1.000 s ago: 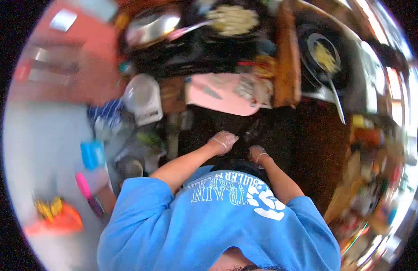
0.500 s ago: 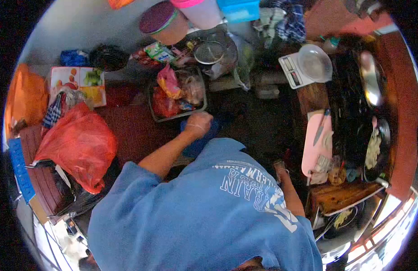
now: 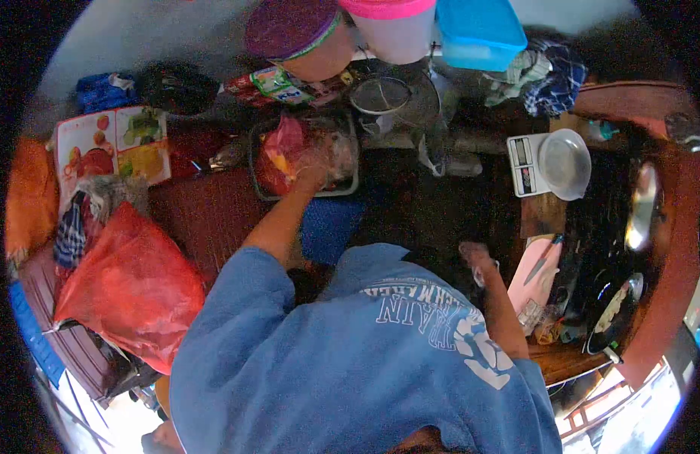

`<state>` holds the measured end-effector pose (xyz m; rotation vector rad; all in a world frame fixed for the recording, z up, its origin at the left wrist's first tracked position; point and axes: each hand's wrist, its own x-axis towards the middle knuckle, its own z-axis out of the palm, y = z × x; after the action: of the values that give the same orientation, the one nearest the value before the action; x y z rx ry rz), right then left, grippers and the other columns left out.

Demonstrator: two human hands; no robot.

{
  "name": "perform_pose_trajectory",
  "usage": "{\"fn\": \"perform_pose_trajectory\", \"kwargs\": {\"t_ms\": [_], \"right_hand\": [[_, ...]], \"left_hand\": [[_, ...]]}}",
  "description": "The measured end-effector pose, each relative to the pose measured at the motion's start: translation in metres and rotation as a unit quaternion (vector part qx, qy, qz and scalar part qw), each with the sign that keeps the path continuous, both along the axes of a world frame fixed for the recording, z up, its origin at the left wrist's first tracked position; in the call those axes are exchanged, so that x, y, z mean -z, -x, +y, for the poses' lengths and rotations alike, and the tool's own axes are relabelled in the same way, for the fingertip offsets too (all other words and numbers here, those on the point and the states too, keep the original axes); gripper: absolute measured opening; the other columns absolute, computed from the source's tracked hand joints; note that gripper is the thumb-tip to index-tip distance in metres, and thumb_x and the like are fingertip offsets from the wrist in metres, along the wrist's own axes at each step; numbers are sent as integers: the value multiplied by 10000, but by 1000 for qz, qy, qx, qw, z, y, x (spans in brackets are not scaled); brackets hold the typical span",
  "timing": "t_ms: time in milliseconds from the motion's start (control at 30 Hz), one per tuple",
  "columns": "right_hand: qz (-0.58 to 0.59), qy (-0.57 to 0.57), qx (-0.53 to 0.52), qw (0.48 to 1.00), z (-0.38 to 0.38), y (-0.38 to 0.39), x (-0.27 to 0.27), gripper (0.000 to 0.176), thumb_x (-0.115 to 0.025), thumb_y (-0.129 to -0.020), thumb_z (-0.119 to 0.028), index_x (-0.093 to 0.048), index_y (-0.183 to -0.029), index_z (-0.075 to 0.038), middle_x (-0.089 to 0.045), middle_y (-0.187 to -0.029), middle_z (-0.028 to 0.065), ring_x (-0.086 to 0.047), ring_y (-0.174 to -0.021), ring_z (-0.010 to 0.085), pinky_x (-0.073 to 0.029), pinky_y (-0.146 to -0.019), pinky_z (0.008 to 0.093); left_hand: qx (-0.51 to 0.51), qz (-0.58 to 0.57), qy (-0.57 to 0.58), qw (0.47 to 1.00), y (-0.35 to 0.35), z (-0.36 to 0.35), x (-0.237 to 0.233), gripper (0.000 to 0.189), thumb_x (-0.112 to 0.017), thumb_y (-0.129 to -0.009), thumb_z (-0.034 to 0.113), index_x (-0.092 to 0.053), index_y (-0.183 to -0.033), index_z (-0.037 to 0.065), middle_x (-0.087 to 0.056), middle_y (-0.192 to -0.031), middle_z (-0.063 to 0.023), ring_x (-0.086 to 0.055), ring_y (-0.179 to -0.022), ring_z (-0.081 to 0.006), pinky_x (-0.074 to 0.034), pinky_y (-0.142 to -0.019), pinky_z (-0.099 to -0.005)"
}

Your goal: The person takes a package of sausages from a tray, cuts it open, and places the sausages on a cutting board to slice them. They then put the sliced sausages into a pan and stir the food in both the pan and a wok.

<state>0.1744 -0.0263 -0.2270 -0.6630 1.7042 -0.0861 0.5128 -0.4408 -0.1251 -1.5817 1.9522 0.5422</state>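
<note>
With 12 o'clock at the top of the view, the left hand (image 3: 312, 172) reaches into a rectangular tub (image 3: 353, 185) at 11 o'clock, among plastic packets (image 3: 283, 140); whether it grips one I cannot tell, as the fingers are blurred. A blue item (image 3: 331, 227) sits just beside the tub, toward the body. The right hand (image 3: 477, 256) hangs in dim light near a pink cutting board (image 3: 533, 274) at 4 o'clock, probably empty, its finger spread unclear. A knife (image 3: 545, 259) lies on that board. The red bag (image 3: 134, 284) is at 9 o'clock, the kitchen scale (image 3: 524, 168) at 2.
</note>
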Motion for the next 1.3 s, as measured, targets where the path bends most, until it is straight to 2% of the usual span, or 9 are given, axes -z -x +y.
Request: {"fn": "perform_pose_trajectory", "kwargs": {"t_ms": [167, 300, 533, 633, 733, 833, 933, 1133, 1300], "right_hand": [[-29, 147, -291, 945, -157, -18, -72, 509, -409, -1012, -423, -531, -1351, -63, -477, -1443, 144, -444, -1326, 322, -303, -1145, 398], [-72, 200, -294, 932, -259, -86, -98, 577, -585, -911, -371, -482, -1377, -47, -523, -1375, 184, -445, -1310, 338, -319, -1130, 413], [95, 568, -333, 747, -347, -219, -52, 611, -613, -834, -220, -443, -1416, -142, -442, -1450, 214, -402, -1350, 389, -199, -1155, 579], [119, 245, -575, 771, -355, -230, -30, 583, -587, -849, -224, -460, -1417, -215, -376, -1513, 180, -316, -1415, 360, -127, -1141, 658], [210, 511, -328, 766, -329, -225, 14, 507, -525, -882, -225, -502, -1388, -251, -372, -1522, 157, -315, -1421, 340, -99, -1127, 693], [170, 415, -479, 755, -335, -203, -20, 412, -481, -885, -212, -620, -1248, -78, -503, -1424, 130, -395, -1375, 315, -124, -1108, 704], [124, 357, -531, 759, -341, -187, -33, 436, -517, -878, -222, -571, -1310, -210, -578, -1309, 126, -458, -1306, 299, -235, -1116, 624], [132, 369, -439, 808, -333, -182, -11, 330, -531, -846, -182, -646, -1152, -134, -667, -1016, 149, -643, -952, 324, -490, -898, 491], [110, 457, -438, 766, -325, -179, -1, 274, -546, -823, -152, -673, -1060, -103, -668, -971, 154, -655, -904, 337, -501, -848, 487]], "left_hand": [[267, -97, -99, 954, -18, -9, 45, 678, -569, -827, 215, -379, -1442, 3, -534, -1338, -258, -602, -1106, -439, -514, -894, -524], [141, 9, 21, 990, -68, 14, 121, 589, -479, -841, 134, -435, -1408, -20, -546, -1317, -277, -571, -1144, -458, -488, -934, -533], [157, 48, 223, 961, -73, 60, 58, 510, -406, -896, 120, -474, -1382, -17, -479, -1397, -270, -481, -1255, -476, -394, -1043, -556], [44, 113, 196, 973, -76, 59, 53, 471, -440, -905, 152, -517, -1349, 17, -519, -1357, -252, -511, -1238, -440, -413, -1027, -541], [49, 49, 111, 991, -43, 43, -12, 394, -480, -905, 188, -600, -1253, 47, -585, -1264, -240, -564, -1183, -394, -459, -971, -518], [61, 17, 78, 995, -4, 19, -33, 329, -519, -893, 207, -649, -1141, 33, -634, -1155, -246, -619, -1084, -376, -509, -884, -495], [120, 110, 100, 982, -4, -10, 59, 325, -532, -894, 243, -655, -1089, 15, -659, -1065, -247, -666, -963, -354, -545, -786, -468], [144, 139, 109, 974, -7, -48, 144, 344, -523, -907, 283, -652, -1092, 23, -672, -1021, -239, -685, -915, -324, -557, -746, -448], [101, 113, 116, 982, -29, -71, 175, 348, -519, -910, 291, -655, -1093, 29, -675, -1021, -233, -684, -923, -320, -556, -755, -444]]}}
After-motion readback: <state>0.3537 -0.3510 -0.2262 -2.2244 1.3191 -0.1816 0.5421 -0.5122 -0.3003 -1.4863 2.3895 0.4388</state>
